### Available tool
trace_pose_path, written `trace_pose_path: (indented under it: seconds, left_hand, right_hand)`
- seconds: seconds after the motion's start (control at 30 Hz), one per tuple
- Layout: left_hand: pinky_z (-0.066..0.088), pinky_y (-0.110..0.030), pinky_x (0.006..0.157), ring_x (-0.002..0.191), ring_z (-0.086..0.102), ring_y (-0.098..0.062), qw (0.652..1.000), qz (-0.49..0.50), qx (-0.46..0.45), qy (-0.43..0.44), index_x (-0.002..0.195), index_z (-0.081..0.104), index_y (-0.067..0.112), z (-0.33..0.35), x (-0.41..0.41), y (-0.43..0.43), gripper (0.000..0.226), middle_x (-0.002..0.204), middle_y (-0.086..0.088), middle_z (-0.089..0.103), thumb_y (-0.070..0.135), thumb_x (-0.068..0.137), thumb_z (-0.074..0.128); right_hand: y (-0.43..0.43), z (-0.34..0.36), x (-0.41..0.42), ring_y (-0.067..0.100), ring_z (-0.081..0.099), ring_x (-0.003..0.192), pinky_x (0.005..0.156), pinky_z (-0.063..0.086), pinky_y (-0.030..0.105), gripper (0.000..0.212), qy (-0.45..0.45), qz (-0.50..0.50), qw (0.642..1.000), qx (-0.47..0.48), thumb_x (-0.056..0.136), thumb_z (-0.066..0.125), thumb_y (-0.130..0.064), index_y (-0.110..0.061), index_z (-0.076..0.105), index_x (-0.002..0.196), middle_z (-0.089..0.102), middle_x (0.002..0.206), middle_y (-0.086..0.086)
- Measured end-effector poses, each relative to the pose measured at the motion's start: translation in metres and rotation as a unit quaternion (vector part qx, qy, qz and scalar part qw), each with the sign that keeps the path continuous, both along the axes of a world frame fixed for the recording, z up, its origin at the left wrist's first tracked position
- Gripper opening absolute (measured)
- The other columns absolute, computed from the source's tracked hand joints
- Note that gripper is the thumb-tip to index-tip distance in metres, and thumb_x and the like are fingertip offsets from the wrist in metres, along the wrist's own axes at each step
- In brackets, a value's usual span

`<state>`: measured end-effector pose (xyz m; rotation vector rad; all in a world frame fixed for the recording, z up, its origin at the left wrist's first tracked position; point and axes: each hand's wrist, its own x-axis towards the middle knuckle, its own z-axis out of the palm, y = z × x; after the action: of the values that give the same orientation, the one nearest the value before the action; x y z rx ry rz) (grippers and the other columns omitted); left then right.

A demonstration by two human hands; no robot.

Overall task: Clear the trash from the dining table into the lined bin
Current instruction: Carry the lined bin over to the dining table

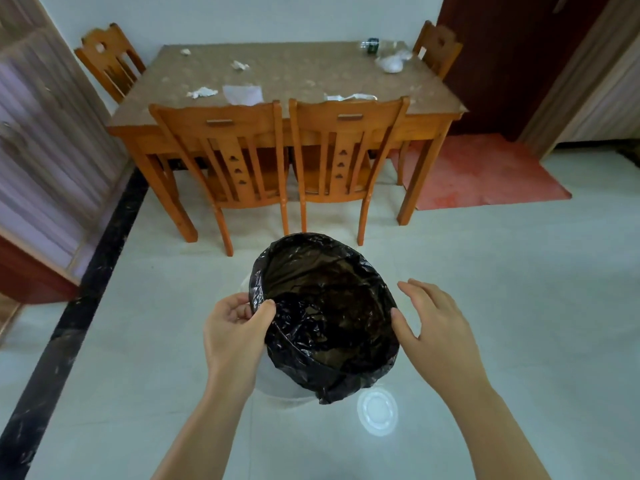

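Head view, only one I've got: bin (pixel 277 386) sits on the pale tile floor (pixel 485 306) right in front of me, white body mostly hidden under a black liner (pixel 329 317) folded over the rim. Left hand (pixel 232 330) is pinching the liner at the left side of the rim, thumb over the top, fingers behind the plastic. Right hand (pixel 436 327) is spread, fingers loose, nothing in it; thumb tip sits at the right edge of the liner, can't tell if it actually touches. Bin looks empty inside, just crumpled plastic. Dining table (pixel 429 95) is beyond the bin, well apart from it, with two wooden chairs (pixel 242 150) pushed in on the near side and one more at each far corner. Trash on the tabletop: crumpled tissue (pixel 202 92) near the front left, flat white paper (pixel 242 94) just beside it, another tissue wad (pixel 239 65) mid-table, a small scrap (pixel 185 51) at the far left, torn paper (pixel 349 97) behind the right chair's top rail, clear plastic bag (pixel 393 62) at the far right with a small dark container (pixel 372 46) just behind it, too blurred to identify. Red mat (pixel 485 171) lies on the floor right of the table.
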<state>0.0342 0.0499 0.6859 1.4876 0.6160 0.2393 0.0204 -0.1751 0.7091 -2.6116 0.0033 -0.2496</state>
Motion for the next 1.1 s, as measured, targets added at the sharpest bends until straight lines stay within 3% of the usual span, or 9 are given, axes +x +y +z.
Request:
trace_pose_path:
  seconds: [0.33,0.67,0.93,1.1]
  left_hand:
    - [0.05,-0.043,0.07,0.069,0.055,-0.023,0.997,-0.068,0.017,-0.022,0.093,0.058,0.014,-0.008,0.089,-0.075,0.024,0.073,-0.008,0.058,0.016,0.071,0.068]
    - [0.044,-0.042,0.069,0.07,0.045,-0.024,0.99,-0.137,0.012,-0.036,0.089,0.057,0.013,-0.001,0.229,-0.266,0.017,0.071,-0.007,0.045,0.014,0.075,0.067]
    - [0.041,-0.031,0.063,0.063,0.046,-0.016,0.986,-0.158,0.0,-0.059,0.079,0.06,0.015,0.011,0.336,-0.391,0.009,0.063,-0.001,0.049,0.015,0.072,0.066]
    - [0.04,-0.019,0.055,0.05,0.043,-0.002,0.987,-0.149,-0.009,-0.053,0.078,0.056,0.021,0.001,0.425,-0.449,0.017,0.06,0.005,0.047,0.009,0.075,0.068]
  right_hand:
    - [-0.079,-0.02,0.052,0.027,0.052,0.115,0.097,0.041,0.039,0.036,0.032,-0.089,0.995,0.002,0.084,0.059,-0.019,-0.01,0.056,0.118,0.059,0.122,0.011]
    - [-0.268,-0.02,0.164,0.029,0.053,0.113,0.096,0.042,0.041,0.035,0.017,-0.157,0.987,0.013,0.082,0.06,-0.015,-0.008,0.056,0.117,0.061,0.119,0.012]
    - [-0.376,-0.016,0.254,0.026,0.051,0.116,0.096,0.041,0.039,0.036,0.025,-0.196,0.98,0.026,0.084,0.057,-0.019,-0.011,0.054,0.119,0.059,0.122,0.01]
    - [-0.427,-0.028,0.328,0.025,0.05,0.117,0.096,0.041,0.039,0.036,0.043,-0.225,0.973,0.02,0.084,0.057,-0.019,-0.013,0.053,0.12,0.058,0.124,0.008]
